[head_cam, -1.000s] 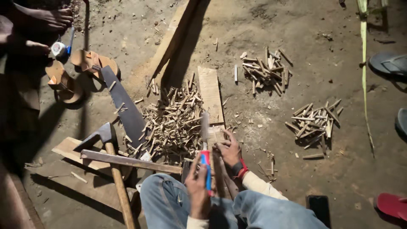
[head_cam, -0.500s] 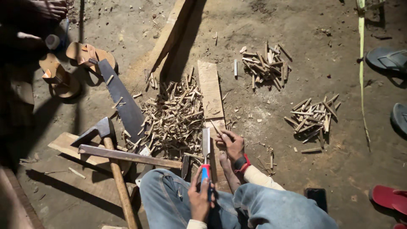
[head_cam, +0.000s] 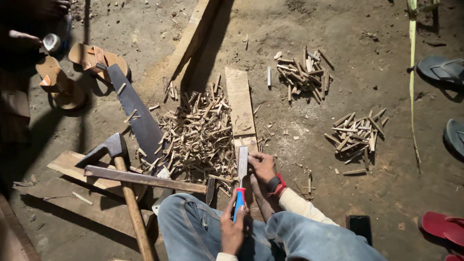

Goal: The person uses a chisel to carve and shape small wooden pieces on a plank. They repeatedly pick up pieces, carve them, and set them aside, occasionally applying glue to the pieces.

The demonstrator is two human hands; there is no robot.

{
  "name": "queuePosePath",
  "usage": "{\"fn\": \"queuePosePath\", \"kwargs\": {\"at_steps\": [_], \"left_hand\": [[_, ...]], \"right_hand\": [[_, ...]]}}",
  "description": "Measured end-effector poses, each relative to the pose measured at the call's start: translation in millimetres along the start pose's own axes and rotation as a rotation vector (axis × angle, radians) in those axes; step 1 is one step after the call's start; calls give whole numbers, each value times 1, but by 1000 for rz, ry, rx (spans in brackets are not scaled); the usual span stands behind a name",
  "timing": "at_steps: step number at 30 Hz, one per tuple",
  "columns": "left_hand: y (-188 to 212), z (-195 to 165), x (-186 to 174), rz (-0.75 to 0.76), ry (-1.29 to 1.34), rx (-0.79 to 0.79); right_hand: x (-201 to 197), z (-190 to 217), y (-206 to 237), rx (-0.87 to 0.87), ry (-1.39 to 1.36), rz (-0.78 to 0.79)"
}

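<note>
My left hand grips the blue and red handle of a chisel, blade pointing away from me. The blade lies on the near end of a short wooden plank. My right hand, with a red band on the wrist, rests right beside the blade. Its fingers are curled on a small piece of wood at the plank's end. A heap of thin wood slivers spreads left of the plank. I sit on the dirt in jeans.
Two piles of cut sticks lie to the right. A saw blade, an axe and a metal bar lie left on boards. Sandals, flip-flops, a dark phone and another person's foot lie about.
My left hand has drawn the chisel slightly nearer to me; the right hand stays at the plank's end. My view has shifted a little.
</note>
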State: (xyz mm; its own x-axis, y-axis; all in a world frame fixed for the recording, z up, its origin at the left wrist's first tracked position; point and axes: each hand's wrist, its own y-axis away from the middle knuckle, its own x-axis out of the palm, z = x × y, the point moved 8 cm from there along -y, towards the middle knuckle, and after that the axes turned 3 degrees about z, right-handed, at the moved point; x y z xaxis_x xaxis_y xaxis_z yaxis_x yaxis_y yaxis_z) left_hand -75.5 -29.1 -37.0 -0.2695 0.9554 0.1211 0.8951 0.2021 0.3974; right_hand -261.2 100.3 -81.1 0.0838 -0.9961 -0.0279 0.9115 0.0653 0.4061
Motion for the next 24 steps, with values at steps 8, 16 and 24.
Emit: {"fn": "queuePosePath", "kwargs": {"at_steps": [8,16,24], "left_hand": [[17,-9,-7,-108,-411,223],[23,-12,-1,-162,-376,175],[28,-7,-1,-194,-373,106]], "right_hand": [[9,-19,-9,142,-437,194],[5,-33,-17,116,-376,212],[1,-43,-23,67,-163,119]]}}
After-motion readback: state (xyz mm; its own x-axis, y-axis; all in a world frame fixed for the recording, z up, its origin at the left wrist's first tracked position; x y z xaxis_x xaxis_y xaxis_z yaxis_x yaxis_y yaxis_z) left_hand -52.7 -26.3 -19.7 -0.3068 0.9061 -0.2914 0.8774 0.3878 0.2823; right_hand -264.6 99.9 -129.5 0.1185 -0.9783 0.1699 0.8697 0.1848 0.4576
